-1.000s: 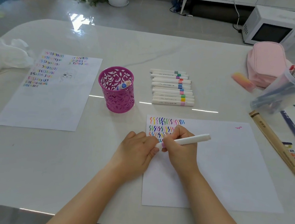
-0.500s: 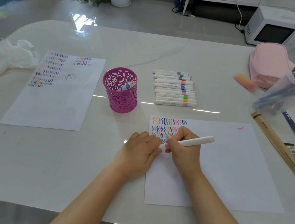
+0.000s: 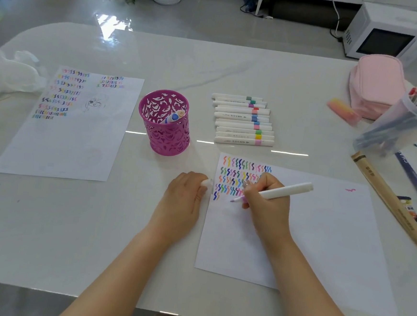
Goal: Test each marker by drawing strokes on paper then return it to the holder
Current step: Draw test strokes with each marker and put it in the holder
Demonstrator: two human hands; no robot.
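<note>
Marker (image 3: 278,190) sits in the right hand (image 3: 267,202), clamped in a writing grip, pale purple tip angled down to the paper (image 3: 320,241) just right of the last blue squiggle in the bottom row. Barrel is white and uncapped, tail pointing up and right. Left hand (image 3: 183,200) rests curled at the sheet's left edge, closed on a small white piece, probably the cap; likely also steadying the page. Rows of coloured squiggles fill the sheet's top left corner. Untested markers (image 3: 243,119) lie in a neat stack beyond the paper. Magenta holder (image 3: 164,129) stands to their left, two markers already inside.
</note>
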